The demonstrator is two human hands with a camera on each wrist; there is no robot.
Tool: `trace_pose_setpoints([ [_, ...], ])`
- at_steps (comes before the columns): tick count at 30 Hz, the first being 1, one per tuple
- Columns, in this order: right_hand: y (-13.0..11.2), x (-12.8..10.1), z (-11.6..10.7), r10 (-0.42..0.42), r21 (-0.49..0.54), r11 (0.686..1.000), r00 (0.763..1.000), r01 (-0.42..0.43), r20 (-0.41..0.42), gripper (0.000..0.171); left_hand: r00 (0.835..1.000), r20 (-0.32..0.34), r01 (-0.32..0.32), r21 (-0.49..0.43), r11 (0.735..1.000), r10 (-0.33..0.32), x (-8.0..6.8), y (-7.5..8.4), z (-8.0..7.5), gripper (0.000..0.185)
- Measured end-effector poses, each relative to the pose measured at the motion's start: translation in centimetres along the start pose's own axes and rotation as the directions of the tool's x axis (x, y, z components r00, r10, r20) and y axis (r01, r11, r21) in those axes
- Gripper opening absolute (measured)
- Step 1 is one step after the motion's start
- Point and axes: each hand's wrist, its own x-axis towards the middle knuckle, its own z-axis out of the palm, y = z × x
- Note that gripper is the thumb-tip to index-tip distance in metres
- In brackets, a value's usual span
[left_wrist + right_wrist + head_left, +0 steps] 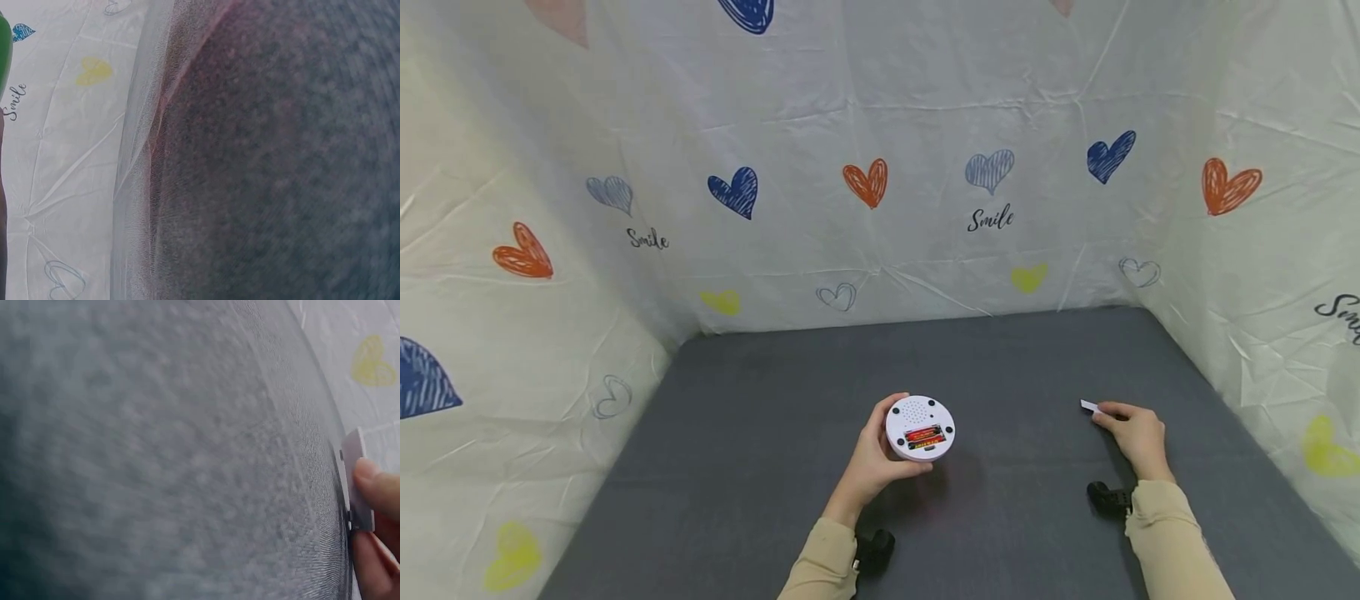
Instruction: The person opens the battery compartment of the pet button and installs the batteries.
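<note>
My left hand [872, 467] grips a round white battery-powered device [916, 410] by its rim, thumb below and fingers above. Its underside faces me, with small speaker holes, several dark feet and an uncovered compartment holding red-and-black batteries [924, 437]. Off to the right, my right hand [1141, 440] pinches a small white battery cover [1087, 406] between thumb and fingers. The right wrist view shows this cover [358, 487] edge-on, with small tabs along one side. Only a green sliver [4, 53] and a dark strip show at the left wrist view's left edge.
Under both hands lies a dark grey tabletop [760, 433]. White sheets [925, 125] printed with hearts and "Smile" hang behind it and along both sides. Black camera mounts [874, 550] sit on both wrists, below beige sleeves [1172, 533].
</note>
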Motion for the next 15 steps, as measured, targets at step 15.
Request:
trace_pose_setpoints([
  [15,-7.8,-2.7,3.0,-0.355,0.390,0.854,0.934,0.345,-0.048,0.026,1.000,0.004,-0.022,-0.042,0.999,0.022,0.3,-0.1,0.1,0.093],
])
